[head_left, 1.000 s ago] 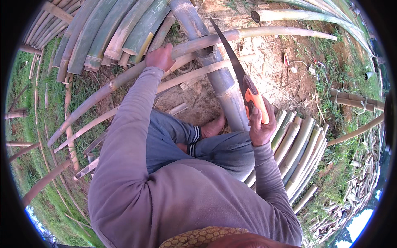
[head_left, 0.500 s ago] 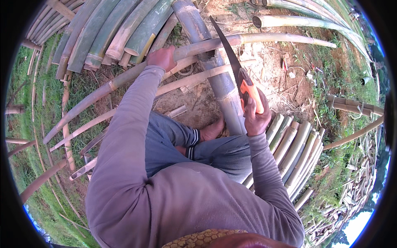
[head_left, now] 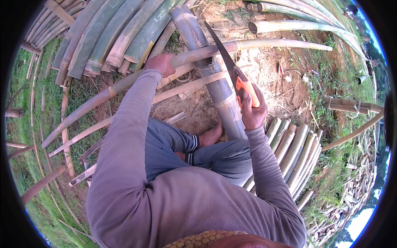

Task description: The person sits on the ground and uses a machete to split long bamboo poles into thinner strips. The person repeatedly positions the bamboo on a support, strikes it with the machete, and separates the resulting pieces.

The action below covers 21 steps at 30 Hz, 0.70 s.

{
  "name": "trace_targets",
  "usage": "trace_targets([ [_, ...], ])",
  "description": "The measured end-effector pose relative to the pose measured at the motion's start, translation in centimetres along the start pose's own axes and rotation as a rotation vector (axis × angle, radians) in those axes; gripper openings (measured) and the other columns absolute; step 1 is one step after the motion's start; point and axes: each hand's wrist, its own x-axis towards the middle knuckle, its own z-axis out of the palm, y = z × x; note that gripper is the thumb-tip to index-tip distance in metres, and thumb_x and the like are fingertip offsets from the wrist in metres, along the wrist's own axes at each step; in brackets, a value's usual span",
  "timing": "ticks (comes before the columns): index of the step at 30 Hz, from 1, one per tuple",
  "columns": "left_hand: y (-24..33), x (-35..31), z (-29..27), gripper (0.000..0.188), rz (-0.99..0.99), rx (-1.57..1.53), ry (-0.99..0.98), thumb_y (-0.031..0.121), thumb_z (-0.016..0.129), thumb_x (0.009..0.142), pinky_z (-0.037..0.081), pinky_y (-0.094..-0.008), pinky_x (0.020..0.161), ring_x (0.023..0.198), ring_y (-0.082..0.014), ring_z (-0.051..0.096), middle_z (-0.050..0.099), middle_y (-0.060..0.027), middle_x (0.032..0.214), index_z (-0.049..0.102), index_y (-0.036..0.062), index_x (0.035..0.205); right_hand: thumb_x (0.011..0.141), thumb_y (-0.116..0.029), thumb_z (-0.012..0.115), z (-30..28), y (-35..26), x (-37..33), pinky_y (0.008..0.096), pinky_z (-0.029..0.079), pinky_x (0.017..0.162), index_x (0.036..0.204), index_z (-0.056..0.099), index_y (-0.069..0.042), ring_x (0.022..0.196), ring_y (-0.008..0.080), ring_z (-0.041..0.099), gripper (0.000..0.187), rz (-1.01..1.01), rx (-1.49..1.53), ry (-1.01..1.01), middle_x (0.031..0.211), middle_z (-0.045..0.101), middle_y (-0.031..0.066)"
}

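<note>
My left hand [head_left: 160,64] grips a long thin bamboo pole [head_left: 273,43] that runs from lower left to upper right and lies across a thick grey-green bamboo trunk [head_left: 221,93]. My right hand [head_left: 251,111] is closed on the orange handle of a hand saw [head_left: 231,70]. The dark blade slants up and left and meets the thin pole just right of my left hand. A bare foot [head_left: 211,135] rests on the ground beside the thick trunk.
A stack of cut green bamboo [head_left: 111,37] lies at the top left. More short bamboo sections [head_left: 295,151] lie at my right. Long poles [head_left: 297,27] cross the bare soil at the top. Thin sticks lie on the grass [head_left: 37,120] at left.
The saw has slid forward and up along the cut, my right hand following it. My left hand stays on the thin pole.
</note>
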Motion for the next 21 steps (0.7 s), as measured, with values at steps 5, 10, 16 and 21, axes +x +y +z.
trace_targets([
  [5,-1.7,1.1,1.8,0.06,0.065,-0.098,-0.09,0.031,0.081,0.073,0.055,-0.0481,0.098,0.114,-0.0392,0.071,0.074,-0.0216,0.122,0.07,0.0103,0.129,0.104,-0.022,0.068,-6.6,-1.3,-7.7,0.0332,0.06,0.084,0.138,0.06,0.009,0.108,0.0237,0.073,0.046,-0.064,-0.061,-0.009,0.123,0.072,0.0207],
  [10,-2.5,2.4,2.4,0.063,0.141,-0.156,-0.118,0.032,0.083,0.07,0.055,-0.0455,0.099,0.112,-0.0398,0.071,0.075,-0.0226,0.118,0.071,0.0072,0.126,0.101,-0.016,0.071,0.8,0.5,0.9,0.0383,0.059,0.08,0.132,0.065,0.002,0.094,0.0269,0.078,0.037,-0.078,-0.107,-0.028,0.108,0.076,0.0236],
  [16,-2.8,0.6,2.8,0.077,0.228,-0.2,0.159,0.033,0.092,0.066,0.051,-0.0487,0.104,0.119,-0.0412,0.065,0.07,-0.0203,0.123,0.061,0.013,0.134,0.094,-0.025,0.078,2.3,-2.5,3.1,0.0424,0.059,0.082,0.128,0.063,0.002,0.092,0.0345,0.077,0.046,0.078,-0.153,-0.052,0.101,0.075,0.023],
  [21,2.1,-2.2,3.1,0.077,0.298,0.059,0.464,0.04,0.095,0.067,0.046,-0.0507,0.107,0.123,-0.0353,0.063,0.067,-0.0142,0.123,0.059,0.0154,0.13,0.093,-0.025,0.078,-0.2,0.6,1.5,0.043,0.059,0.086,0.138,0.058,0.002,0.1,0.0369,0.075,0.056,-0.04,-0.068,-0.187,0.113,0.074,0.0238],
])
